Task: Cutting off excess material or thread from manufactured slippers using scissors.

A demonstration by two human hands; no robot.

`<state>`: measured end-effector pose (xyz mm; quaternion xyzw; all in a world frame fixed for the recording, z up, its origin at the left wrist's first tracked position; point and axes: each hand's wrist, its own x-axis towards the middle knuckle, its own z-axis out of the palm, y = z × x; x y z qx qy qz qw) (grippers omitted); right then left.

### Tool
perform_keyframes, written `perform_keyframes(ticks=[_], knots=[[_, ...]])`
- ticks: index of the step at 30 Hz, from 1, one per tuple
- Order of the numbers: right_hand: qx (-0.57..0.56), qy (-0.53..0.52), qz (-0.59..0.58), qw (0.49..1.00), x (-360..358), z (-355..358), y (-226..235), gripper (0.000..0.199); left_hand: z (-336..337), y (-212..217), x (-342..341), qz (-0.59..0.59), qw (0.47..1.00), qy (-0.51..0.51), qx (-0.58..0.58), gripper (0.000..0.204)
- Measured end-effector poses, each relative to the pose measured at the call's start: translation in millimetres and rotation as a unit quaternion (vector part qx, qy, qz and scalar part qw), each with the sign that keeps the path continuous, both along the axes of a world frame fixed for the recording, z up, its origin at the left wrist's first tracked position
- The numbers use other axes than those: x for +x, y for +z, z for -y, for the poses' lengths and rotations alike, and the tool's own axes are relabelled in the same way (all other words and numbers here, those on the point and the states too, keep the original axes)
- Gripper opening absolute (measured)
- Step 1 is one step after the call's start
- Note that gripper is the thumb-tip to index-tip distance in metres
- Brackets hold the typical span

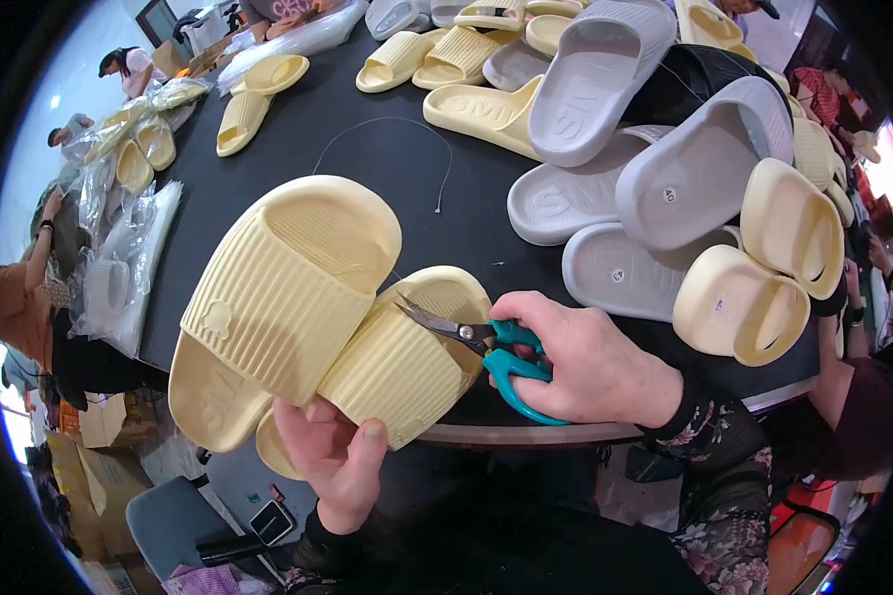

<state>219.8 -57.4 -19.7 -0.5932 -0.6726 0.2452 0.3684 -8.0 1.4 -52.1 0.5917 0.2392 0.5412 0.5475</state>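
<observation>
Scissors (474, 338) sit clamped in the curled right hand (602, 365) over the table's near edge (566, 433). Angled upward, the left hand (339, 461) grips yellow slippers (273, 297) that partly hide it.

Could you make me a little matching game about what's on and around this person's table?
1. Scissors
2. Thin strand
3. Nearest yellow slippers
4. Chair

A. Held in the left hand
B. At the lower left of the picture, beyond the table's edge
C. Gripped in the right hand
D. Curved in an arc against the black tabletop

Right pairs: 1-C, 2-D, 3-A, 4-B
</observation>
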Motion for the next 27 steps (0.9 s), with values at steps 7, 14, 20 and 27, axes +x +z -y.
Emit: perform_keyframes(ticks=[7, 14, 20, 27], knots=[[0.03, 0.011, 0.009, 0.999, 0.7, -0.4, -1.0, 0.041, 3.5, 2.1, -2.4, -0.008, 1.0, -0.006, -0.016, 0.079], [0.065, 0.005, -0.029, 0.997, -0.7, 0.6, 3.4, 0.042, 7.1, 7.4, -2.8, -0.033, 0.999, -0.041, -0.004, 0.078], [0.041, 0.006, -0.042, 0.998, -1.2, 1.4, 5.3, 0.042, 6.1, 6.9, 2.3, -0.014, 0.999, -0.051, -0.006, 0.076], [0.057, -0.006, -0.08, 0.995, -0.4, 2.4, 6.8, 0.04, 6.6, 9.6, 4.7, -0.024, 0.996, -0.083, 0.017, 0.073]])
